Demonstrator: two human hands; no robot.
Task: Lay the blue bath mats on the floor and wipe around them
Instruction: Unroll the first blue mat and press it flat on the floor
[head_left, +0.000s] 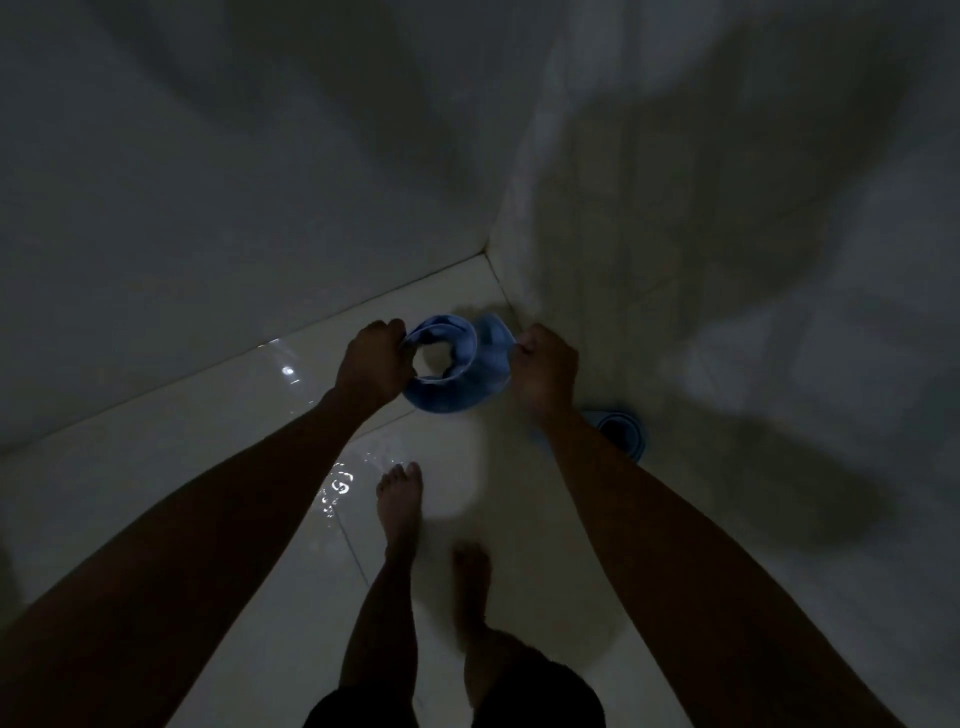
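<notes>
A blue bath mat (457, 374) hangs curled into a loose roll between my two hands, above the floor near the room's corner. My left hand (375, 358) grips its left edge with curled fingers. My right hand (545, 364) pinches its right edge. A second blue mat (621, 428), rolled up, lies on the floor by the right wall, partly hidden behind my right forearm.
The room is dim. Glossy pale floor tiles (249, 467) show wet reflections at left. Two tiled walls meet in a corner (488, 252) just beyond the mat. My bare feet (400, 499) stand on the floor below the hands.
</notes>
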